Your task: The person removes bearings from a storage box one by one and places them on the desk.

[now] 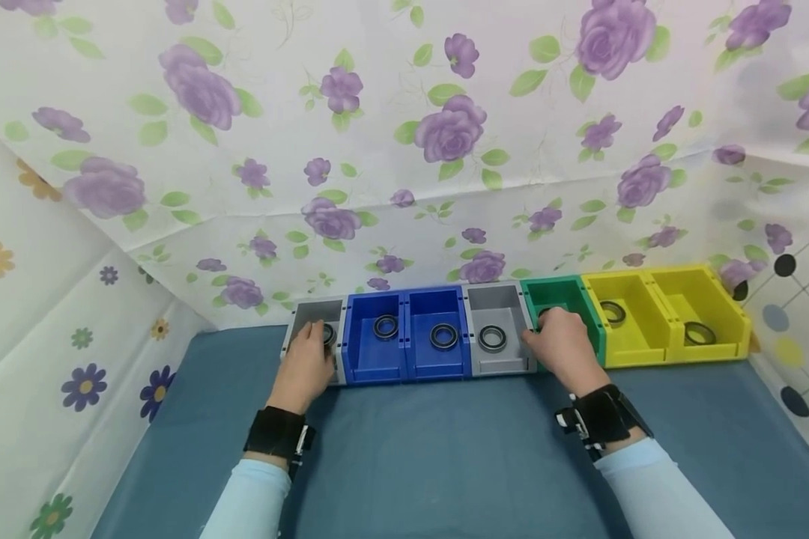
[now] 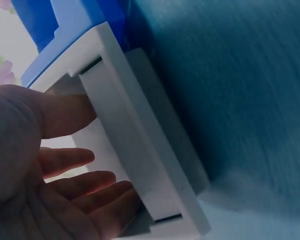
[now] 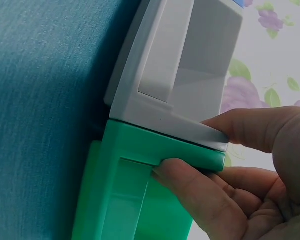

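Note:
My left hand [image 1: 306,359] reaches into the left grey bin [image 1: 290,340], thumb and fingers apart and loosely extended in the left wrist view. Close beside its fingers lies a black-rimmed ring, like a bearing [image 1: 329,335]; whether they touch it I cannot tell. The right hand [image 1: 565,346] is at the seam between the second grey bin [image 1: 502,299] and the green bin [image 1: 589,318]. Its thumb [image 3: 255,130] lies over the grey wall and a finger [image 3: 200,192] over the green one, pinching both walls. A dark ring in the green bin is mostly hidden by this hand.
Blue bins [image 1: 374,367] stand between the grey ones, with yellow bins [image 1: 637,355] at the right end. Each holds a bearing-like ring. The joined row stands on a blue-grey cloth [image 1: 431,449], against a floral sheet [image 1: 391,224]. Patterned sheets flank both sides.

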{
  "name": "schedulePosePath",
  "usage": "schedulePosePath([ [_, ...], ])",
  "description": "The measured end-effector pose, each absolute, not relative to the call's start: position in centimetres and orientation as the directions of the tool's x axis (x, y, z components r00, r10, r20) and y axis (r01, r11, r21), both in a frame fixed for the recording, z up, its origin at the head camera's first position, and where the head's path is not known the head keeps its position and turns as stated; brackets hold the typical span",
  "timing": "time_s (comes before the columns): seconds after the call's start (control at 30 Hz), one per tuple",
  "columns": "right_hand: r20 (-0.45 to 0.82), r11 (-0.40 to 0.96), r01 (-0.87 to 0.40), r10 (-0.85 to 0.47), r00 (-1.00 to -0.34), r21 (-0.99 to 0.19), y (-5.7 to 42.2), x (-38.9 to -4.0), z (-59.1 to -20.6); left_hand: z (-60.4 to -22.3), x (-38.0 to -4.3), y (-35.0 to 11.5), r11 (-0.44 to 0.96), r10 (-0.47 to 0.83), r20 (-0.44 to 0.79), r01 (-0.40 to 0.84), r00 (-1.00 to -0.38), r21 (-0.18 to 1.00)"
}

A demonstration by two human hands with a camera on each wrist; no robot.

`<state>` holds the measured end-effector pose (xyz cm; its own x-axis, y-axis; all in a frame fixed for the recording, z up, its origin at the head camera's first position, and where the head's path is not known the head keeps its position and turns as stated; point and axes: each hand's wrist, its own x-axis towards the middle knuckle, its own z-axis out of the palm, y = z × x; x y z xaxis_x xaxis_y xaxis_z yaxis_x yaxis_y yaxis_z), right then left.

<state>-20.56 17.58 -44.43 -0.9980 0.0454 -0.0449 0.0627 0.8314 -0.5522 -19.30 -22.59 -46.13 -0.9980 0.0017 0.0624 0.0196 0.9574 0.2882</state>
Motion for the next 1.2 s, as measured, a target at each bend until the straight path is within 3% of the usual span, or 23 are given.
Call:
schedulePosePath([
  [0.43, -0.059, 0.832, 0.076, 0.051, -0.997, -0.550, 17.5, -20.6, -44.5, -46.9, -20.4, -22.5, 0.952, -0.008, -0.101, -0.038, -0.995, 0.305],
  [0.73, -0.045, 0.840, 0.064, 0.047, -0.998, -0.539, 17.5, -20.7, -44.2, -47.0, -21.2, -22.6, 0.972, 0.021, -0.069, 0.005, -0.997, 0.236],
  [1.2, -0.030, 0.845, 0.068, 0.061, -0.998, -0.530, 17.5, -20.7, -44.6, -47.2, -21.8, -21.9, 0.992, -0.021, -0.063, -0.029, -0.998, 0.127],
])
